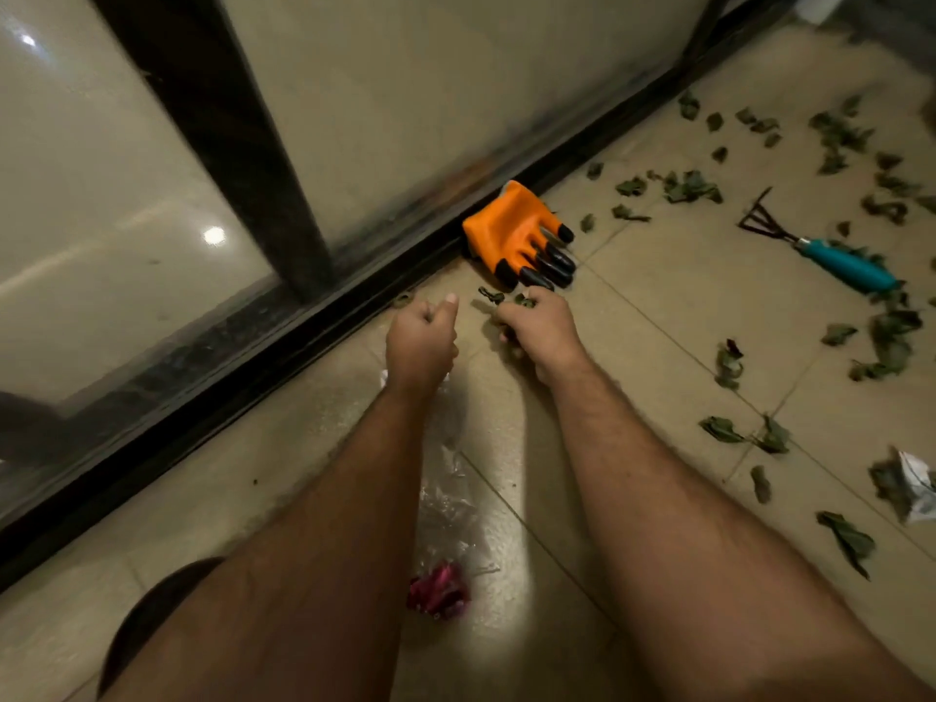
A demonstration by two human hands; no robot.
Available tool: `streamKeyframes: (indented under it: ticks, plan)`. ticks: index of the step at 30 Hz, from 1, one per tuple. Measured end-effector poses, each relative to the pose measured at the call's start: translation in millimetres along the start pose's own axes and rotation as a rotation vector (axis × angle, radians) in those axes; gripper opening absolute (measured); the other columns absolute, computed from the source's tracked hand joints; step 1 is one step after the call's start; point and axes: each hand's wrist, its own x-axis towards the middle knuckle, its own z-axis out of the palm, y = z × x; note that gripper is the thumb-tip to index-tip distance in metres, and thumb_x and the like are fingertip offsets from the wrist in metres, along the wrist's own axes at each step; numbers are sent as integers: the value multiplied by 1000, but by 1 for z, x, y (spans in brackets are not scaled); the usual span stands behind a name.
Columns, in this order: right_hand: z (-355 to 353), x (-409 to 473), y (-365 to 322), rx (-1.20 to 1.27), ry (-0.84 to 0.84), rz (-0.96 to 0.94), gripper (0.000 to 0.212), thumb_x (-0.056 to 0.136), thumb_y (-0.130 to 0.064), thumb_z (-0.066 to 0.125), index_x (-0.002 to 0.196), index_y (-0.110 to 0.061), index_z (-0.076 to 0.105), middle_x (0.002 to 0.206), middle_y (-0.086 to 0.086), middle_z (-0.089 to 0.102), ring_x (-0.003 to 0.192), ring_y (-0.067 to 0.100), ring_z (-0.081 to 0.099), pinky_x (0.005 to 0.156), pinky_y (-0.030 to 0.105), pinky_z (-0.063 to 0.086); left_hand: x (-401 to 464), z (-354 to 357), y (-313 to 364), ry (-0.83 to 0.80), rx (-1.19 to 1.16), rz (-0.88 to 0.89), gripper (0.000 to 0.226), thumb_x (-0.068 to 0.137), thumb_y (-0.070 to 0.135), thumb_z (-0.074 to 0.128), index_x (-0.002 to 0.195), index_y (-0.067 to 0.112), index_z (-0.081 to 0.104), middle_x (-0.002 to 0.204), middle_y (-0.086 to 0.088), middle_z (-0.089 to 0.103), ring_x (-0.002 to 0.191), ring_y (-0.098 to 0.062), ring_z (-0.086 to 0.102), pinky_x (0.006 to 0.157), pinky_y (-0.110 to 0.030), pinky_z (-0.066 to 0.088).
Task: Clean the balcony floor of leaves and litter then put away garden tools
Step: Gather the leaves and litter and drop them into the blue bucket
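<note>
Both my arms reach out over the beige tiled floor (658, 276) toward the glass railing. My left hand (421, 336) grips the top of a clear plastic bag (445, 494) that hangs down beneath it, with something crumpled and red (438, 592) at its bottom. My right hand (539, 329) is curled around green leaves (499, 304) picked up from the floor, just beside the bag's mouth. An orange garden glove with black claws (516, 235) lies right beyond my hands, against the railing's base. A small hand rake with a teal handle (830, 255) lies on the tiles at the right.
Several green leaves (689, 187) lie scattered over the tiles to the right and far right. A crumpled white wrapper (911, 488) sits at the right edge. The black-framed glass railing (283, 195) runs along the left. My knee (147, 615) shows at the bottom left.
</note>
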Motion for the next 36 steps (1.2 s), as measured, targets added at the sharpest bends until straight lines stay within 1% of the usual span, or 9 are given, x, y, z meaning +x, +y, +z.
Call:
streamKeyframes:
  ticks: [4, 7, 11, 14, 19, 25, 31, 34, 36]
  plan:
    - [-41, -6, 0, 95, 37, 55, 14, 86, -9, 69, 87, -19, 60, 75, 3, 69, 61, 13, 61, 43, 23, 41, -3, 35, 0, -84, -64, -64, 26, 87, 41, 53, 78, 18, 62, 59, 0, 53, 53, -21, 49, 56, -31, 41]
    - [-74, -9, 4, 182, 115, 72, 23, 91, -6, 59, 102, -26, 62, 84, 5, 68, 59, 12, 59, 42, 23, 39, -12, 62, -1, -167, 19, -74, 25, 79, 46, 55, 80, 24, 67, 62, 2, 57, 63, -23, 52, 65, -39, 42]
    - [-120, -20, 18, 269, 200, 95, 33, 92, 1, 47, 104, -21, 68, 77, 3, 60, 50, 12, 53, 39, 21, 33, -43, 92, 4, -348, 137, -30, 11, 94, 24, 60, 97, 21, 70, 80, -2, 68, 68, -16, 59, 60, -26, 45]
    - [-149, -33, 38, 335, 254, 112, 19, 90, 2, 57, 90, -15, 65, 76, 5, 59, 50, 11, 53, 39, 21, 35, -59, 109, -1, -433, 205, 31, 15, 96, 18, 59, 107, 17, 70, 84, 1, 66, 75, -14, 60, 66, -28, 49]
    - [-189, -61, 70, 311, 363, 103, 30, 80, -28, 82, 84, -17, 54, 68, -3, 56, 51, 10, 50, 40, 23, 35, -83, 132, -8, -485, 306, 163, 19, 92, 30, 65, 99, 14, 72, 91, -2, 71, 93, -24, 67, 87, -40, 56]
    - [-236, -105, 106, 110, 666, 97, 45, 87, -50, 69, 62, -20, 48, 56, 0, 45, 55, 18, 43, 52, 28, 36, -110, 166, -9, -544, 418, 282, 27, 89, 40, 68, 91, 13, 73, 93, -3, 74, 90, -20, 68, 81, -33, 54]
    - [-246, -139, 143, -232, 663, 235, 20, 87, -35, 73, 87, -15, 70, 78, -7, 64, 74, 11, 60, 59, 23, 41, -117, 188, -2, -488, 413, 301, 27, 97, 34, 57, 106, 12, 70, 100, -6, 71, 94, -24, 66, 86, -41, 55]
    - [-229, -143, 148, -306, 620, 232, 31, 86, -37, 75, 112, -21, 66, 101, -8, 64, 84, 6, 57, 57, 13, 34, -116, 196, 2, -498, 420, 306, 23, 96, 32, 59, 113, 18, 66, 99, -3, 70, 91, -20, 68, 82, -39, 58]
    - [-223, -138, 151, -448, 599, 197, 35, 87, -40, 73, 116, -23, 64, 106, -5, 67, 89, 12, 58, 66, 20, 39, -116, 201, 5, -546, 451, 341, 28, 96, 33, 61, 122, 21, 63, 102, 0, 68, 88, -14, 65, 79, -32, 55]
